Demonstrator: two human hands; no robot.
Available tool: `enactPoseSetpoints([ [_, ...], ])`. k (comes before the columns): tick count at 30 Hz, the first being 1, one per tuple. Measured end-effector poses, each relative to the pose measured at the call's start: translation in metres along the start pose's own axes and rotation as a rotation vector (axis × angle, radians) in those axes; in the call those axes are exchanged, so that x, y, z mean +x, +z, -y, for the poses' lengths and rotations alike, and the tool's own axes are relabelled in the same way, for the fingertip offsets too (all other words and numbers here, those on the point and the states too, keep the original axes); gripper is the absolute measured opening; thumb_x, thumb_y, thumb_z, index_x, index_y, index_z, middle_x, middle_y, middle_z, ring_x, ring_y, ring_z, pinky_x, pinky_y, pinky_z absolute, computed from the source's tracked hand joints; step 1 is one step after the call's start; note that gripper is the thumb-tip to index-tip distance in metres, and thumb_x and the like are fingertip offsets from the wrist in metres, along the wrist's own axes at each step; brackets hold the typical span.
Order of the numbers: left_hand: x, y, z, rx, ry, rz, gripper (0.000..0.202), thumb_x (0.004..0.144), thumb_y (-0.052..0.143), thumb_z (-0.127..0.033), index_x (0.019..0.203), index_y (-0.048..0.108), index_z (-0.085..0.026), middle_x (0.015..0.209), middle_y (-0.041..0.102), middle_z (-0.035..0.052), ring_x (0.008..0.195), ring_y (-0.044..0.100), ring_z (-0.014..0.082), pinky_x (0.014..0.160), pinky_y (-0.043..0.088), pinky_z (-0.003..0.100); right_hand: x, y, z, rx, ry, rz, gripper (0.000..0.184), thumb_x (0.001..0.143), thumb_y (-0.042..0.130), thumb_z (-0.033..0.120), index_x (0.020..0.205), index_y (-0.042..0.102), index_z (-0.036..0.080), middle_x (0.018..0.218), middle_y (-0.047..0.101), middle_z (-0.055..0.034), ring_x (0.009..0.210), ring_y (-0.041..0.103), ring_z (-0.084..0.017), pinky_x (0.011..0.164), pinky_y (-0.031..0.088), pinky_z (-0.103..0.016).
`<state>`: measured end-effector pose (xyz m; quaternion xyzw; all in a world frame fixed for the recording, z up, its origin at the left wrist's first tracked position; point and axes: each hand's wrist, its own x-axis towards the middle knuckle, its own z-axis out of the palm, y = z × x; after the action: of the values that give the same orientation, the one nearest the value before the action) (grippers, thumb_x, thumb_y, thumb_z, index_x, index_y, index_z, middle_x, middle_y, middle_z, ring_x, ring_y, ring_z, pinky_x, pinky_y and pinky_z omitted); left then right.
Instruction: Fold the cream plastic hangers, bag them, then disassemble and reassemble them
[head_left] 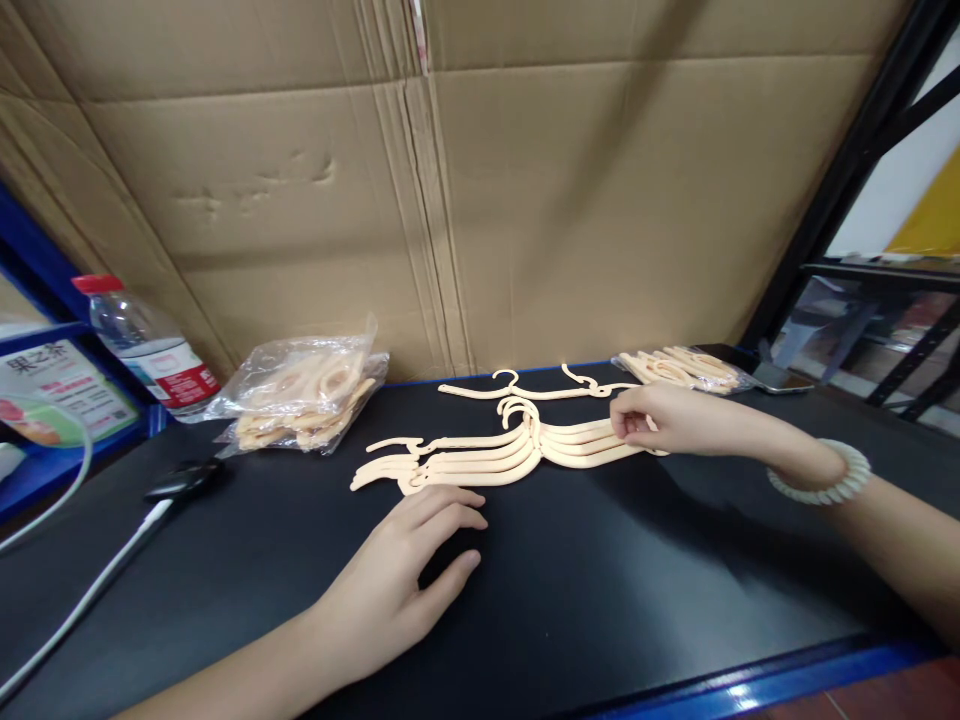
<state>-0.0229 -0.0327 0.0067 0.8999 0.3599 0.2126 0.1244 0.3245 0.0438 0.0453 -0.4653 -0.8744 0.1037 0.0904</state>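
A stack of several cream plastic hangers (487,455) lies on the black tabletop (600,570). My right hand (660,420), a beaded bracelet on its wrist, has its fingers curled onto the right ends of the stacked hangers. My left hand (405,570) rests on the tabletop just in front of the stack's left end, fingers loosely spread and holding nothing. Two single hangers (540,390) lie behind the stack near the cardboard wall.
A clear bag of hangers (307,395) sits at the back left beside a water bottle (150,350). Another bag of hangers (682,368) and a phone (780,378) lie at the back right. A white cable (90,590) runs along the left. A cardboard wall (480,200) stands behind.
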Motion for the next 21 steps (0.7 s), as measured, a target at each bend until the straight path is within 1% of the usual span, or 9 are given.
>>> enactPoseSetpoints([
  [3,0.000,0.000,0.000,-0.007,0.006,-0.011,0.019,0.092,0.048,-0.019,0.108,0.058,-0.024,0.118,0.062,0.0053,0.114,0.057,0.0206,0.097,0.048,0.034,0.002,-0.003,-0.009,0.012,0.061,-0.026,0.013,0.073,0.049,0.011,0.071,0.060,0.019,0.064,0.062,0.0008,0.057,0.054,-0.013,0.053,0.036,-0.024],
  [6,0.000,0.000,0.000,-0.011,0.007,-0.010,0.019,0.092,0.048,-0.019,0.107,0.059,-0.024,0.117,0.062,0.0054,0.113,0.058,0.0204,0.096,0.049,0.034,0.007,-0.002,-0.024,-0.023,0.109,-0.114,0.011,0.076,0.050,0.017,0.071,0.060,0.020,0.065,0.063,-0.0002,0.059,0.057,-0.015,0.055,0.039,-0.026],
  [9,0.001,0.000,0.000,-0.017,0.006,-0.010,0.018,0.092,0.048,-0.019,0.106,0.059,-0.024,0.117,0.063,0.0055,0.112,0.058,0.0204,0.096,0.049,0.034,0.013,0.002,-0.039,-0.070,0.131,-0.227,0.012,0.079,0.051,0.021,0.076,0.063,0.019,0.071,0.067,-0.0025,0.064,0.060,-0.017,0.058,0.042,-0.028],
  [12,0.001,0.000,0.000,-0.029,0.002,-0.016,0.018,0.092,0.048,-0.019,0.105,0.059,-0.024,0.116,0.063,0.0056,0.111,0.059,0.0204,0.095,0.049,0.034,0.020,0.005,-0.049,-0.142,0.101,-0.306,0.017,0.082,0.050,0.022,0.088,0.067,0.019,0.083,0.071,-0.0055,0.074,0.064,-0.020,0.065,0.046,-0.030],
  [14,0.002,0.000,0.000,-0.038,0.000,-0.025,0.018,0.092,0.048,-0.020,0.105,0.060,-0.024,0.115,0.064,0.0060,0.109,0.060,0.0207,0.094,0.050,0.034,0.026,0.007,-0.053,-0.168,0.051,-0.315,0.024,0.086,0.047,0.021,0.099,0.068,0.019,0.096,0.072,-0.0077,0.085,0.065,-0.022,0.075,0.048,-0.033],
  [17,0.003,0.000,-0.001,-0.053,-0.004,-0.040,0.017,0.092,0.048,-0.021,0.103,0.061,-0.024,0.113,0.065,0.0066,0.107,0.061,0.0217,0.092,0.051,0.034,0.035,0.012,-0.059,-0.129,-0.025,-0.276,0.033,0.089,0.043,0.020,0.113,0.066,0.017,0.114,0.068,-0.0125,0.102,0.062,-0.026,0.089,0.046,-0.040],
  [19,0.004,0.000,-0.002,-0.066,-0.013,-0.047,0.017,0.092,0.049,-0.021,0.102,0.062,-0.024,0.113,0.065,0.0066,0.106,0.061,0.0223,0.092,0.051,0.035,0.041,0.017,-0.063,-0.099,-0.053,-0.247,0.035,0.091,0.044,0.023,0.118,0.064,0.016,0.120,0.065,-0.0145,0.107,0.060,-0.027,0.094,0.045,-0.042],
  [21,0.004,0.000,-0.003,-0.074,-0.022,-0.052,0.017,0.092,0.048,-0.022,0.102,0.062,-0.024,0.113,0.065,0.0063,0.107,0.061,0.0223,0.093,0.051,0.035,0.046,0.021,-0.065,-0.078,-0.069,-0.224,0.036,0.092,0.044,0.025,0.121,0.063,0.015,0.123,0.064,-0.0140,0.110,0.059,-0.026,0.096,0.045,-0.041],
])
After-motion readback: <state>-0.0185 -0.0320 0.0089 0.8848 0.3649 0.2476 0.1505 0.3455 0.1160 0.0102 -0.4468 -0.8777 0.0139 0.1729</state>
